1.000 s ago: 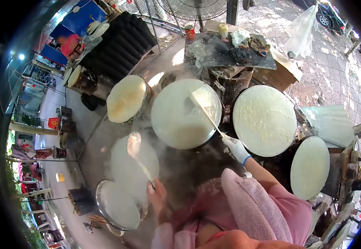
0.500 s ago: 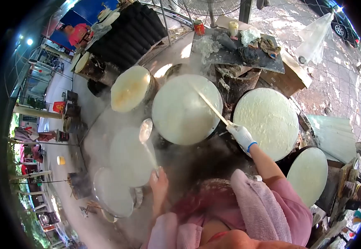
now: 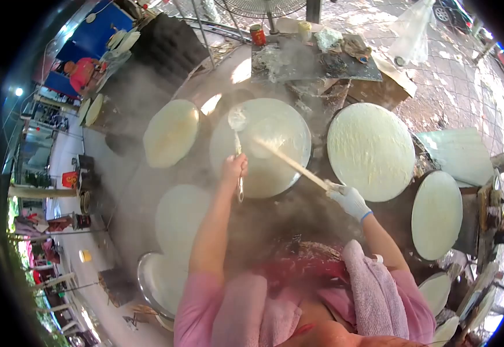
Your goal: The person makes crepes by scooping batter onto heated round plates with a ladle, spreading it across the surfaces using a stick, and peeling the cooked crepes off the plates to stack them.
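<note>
My left hand (image 3: 234,166) is closed around the handle of a ladle (image 3: 237,121), whose bowl hangs over the left part of the middle round griddle (image 3: 281,168). My right hand (image 3: 347,200), in a white glove with a blue cuff, grips a long wooden stick (image 3: 295,166). The stick's far end reaches onto the same griddle, beside a pale wet patch. Pale batter coats the right griddle (image 3: 370,151). Steam blurs the griddle's left side and the stick's tip.
Other round griddles stand at the left (image 3: 172,133), lower left and far right (image 3: 436,215). A metal-rimmed basin (image 3: 143,276) is at the lower left. Behind the middle griddle is a dark board (image 3: 298,62) with a red can (image 3: 257,34). A person in red (image 3: 82,74) is far left.
My left hand has moved up and right, bringing the ladle from the lower-left steam to the middle griddle. The stick's far end has shifted down and left, while my right hand still holds it.
</note>
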A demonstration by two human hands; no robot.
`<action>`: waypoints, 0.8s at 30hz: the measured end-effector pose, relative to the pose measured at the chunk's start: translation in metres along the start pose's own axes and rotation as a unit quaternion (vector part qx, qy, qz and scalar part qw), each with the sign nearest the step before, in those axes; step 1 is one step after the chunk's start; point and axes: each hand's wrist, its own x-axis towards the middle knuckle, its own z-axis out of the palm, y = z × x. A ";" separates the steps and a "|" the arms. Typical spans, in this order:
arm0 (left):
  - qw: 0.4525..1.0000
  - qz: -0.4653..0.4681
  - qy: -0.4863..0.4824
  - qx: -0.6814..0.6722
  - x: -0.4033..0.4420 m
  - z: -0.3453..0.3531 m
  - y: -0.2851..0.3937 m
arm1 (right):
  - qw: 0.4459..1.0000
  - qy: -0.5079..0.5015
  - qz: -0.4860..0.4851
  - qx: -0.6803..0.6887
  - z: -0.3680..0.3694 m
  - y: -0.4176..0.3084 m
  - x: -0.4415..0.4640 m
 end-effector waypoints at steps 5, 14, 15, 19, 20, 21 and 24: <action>0.987 -0.085 -0.058 -0.121 -0.013 0.004 -0.040 | 0.983 0.028 0.124 0.134 0.108 0.011 -0.040; 0.916 -0.203 -0.026 -0.346 -0.077 0.000 -0.055 | 0.967 0.034 0.073 0.240 0.200 0.012 -0.025; 0.904 -0.218 -0.034 -0.365 -0.076 0.002 -0.056 | 0.970 -0.001 0.083 0.227 0.212 0.007 -0.026; 0.594 -0.157 -0.470 -0.633 -0.053 -0.054 -0.083 | 0.947 -0.067 0.123 0.290 0.185 -0.071 -0.056; 0.406 -0.298 -0.358 -0.786 -0.086 -0.073 -0.055 | 0.941 -0.035 0.044 0.334 0.180 -0.067 -0.057; 0.395 -0.283 -0.393 -0.781 -0.092 -0.090 -0.061 | 0.928 0.016 -0.033 0.371 0.177 -0.057 -0.057; 0.805 -0.128 -0.246 -0.524 -0.116 -0.117 -0.036 | 0.991 0.119 0.039 0.051 0.169 -0.032 -0.068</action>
